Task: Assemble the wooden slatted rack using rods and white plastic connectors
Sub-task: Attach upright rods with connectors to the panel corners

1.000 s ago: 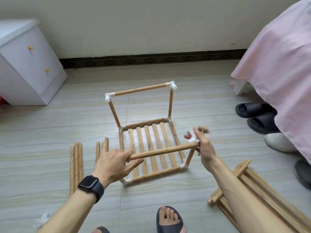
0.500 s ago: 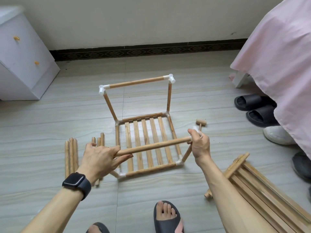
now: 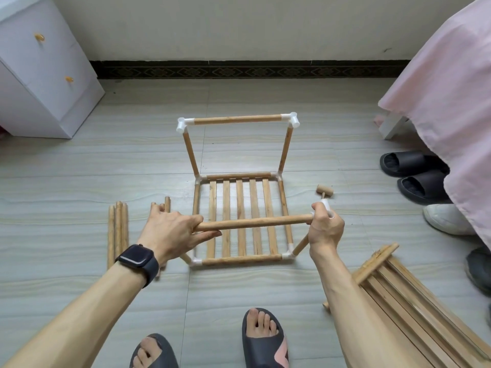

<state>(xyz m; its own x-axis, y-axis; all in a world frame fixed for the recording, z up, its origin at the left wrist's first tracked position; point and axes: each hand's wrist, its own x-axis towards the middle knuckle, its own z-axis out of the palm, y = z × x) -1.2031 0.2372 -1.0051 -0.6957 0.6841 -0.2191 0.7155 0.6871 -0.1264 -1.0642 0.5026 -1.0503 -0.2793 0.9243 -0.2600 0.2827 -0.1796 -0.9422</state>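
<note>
A person standing in dark slides (image 3: 263, 338) on a grey tiled floor (image 3: 106, 160) holds a wooden rod (image 3: 252, 223) level above the near half of a partly built slatted rack (image 3: 240, 197). The left hand (image 3: 172, 232), a dark smartwatch (image 3: 136, 257) on its wrist, has its fingers curled round the rod's left end. The right hand (image 3: 325, 229) grips the white connector (image 3: 327, 205) at the rod's right end.

The rack sits on the floor in the middle of the room. Its slatted base lies flat, and two uprights at the far corners are joined by a top rod (image 3: 237, 119) with white corner pieces. Loose rods (image 3: 117, 229) lie side by side on the tiles to the left, and a small wooden mallet (image 3: 324, 191) lies just beyond the right hand.

Stacked slatted panels (image 3: 414, 301) rest at lower right. A white drawer cabinet (image 3: 39, 75) stands at left against the pale wall with its dark patterned skirting (image 3: 239, 71). A pink bedcover (image 3: 446, 88) hangs at right above black slippers (image 3: 409, 166) and a white shoe (image 3: 446, 219).
</note>
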